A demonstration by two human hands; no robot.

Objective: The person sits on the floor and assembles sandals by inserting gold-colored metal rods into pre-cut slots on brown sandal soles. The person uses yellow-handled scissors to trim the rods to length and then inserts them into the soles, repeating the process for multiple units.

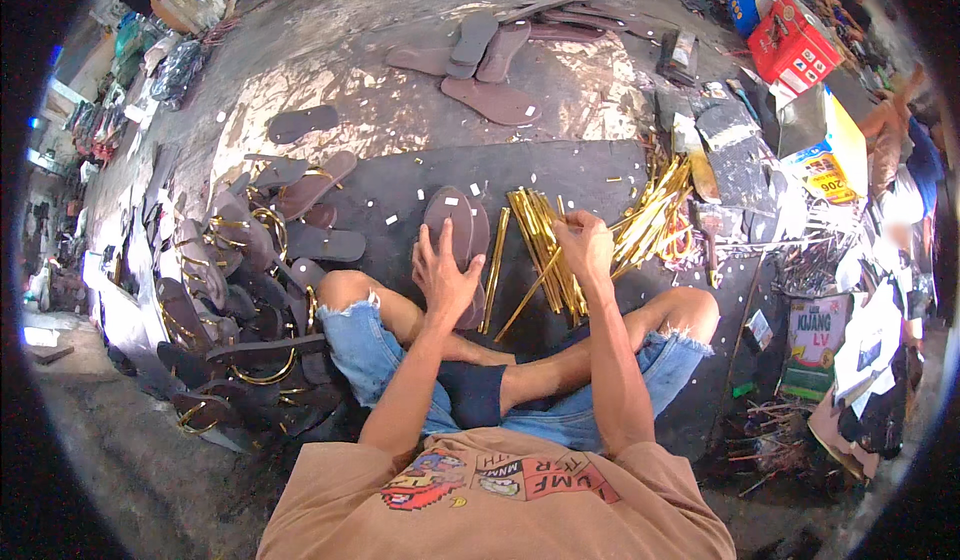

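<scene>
I sit cross-legged on a dark mat (400, 185). My left hand (443, 272) rests flat on a stack of brown sandal soles (455, 222) in front of my knee. My right hand (583, 247) pinches a long gold strap (527, 295) that slants down toward my legs. Beside it lies a bundle of gold straps (540, 235), and a looser heap of gold straps (655, 215) spreads to the right.
A pile of brown sandals with gold straps (235, 290) fills the floor at my left. More brown soles (480, 65) lie farther off. Boxes (790, 45), tins and tools crowd the right side, where another person (900, 175) sits.
</scene>
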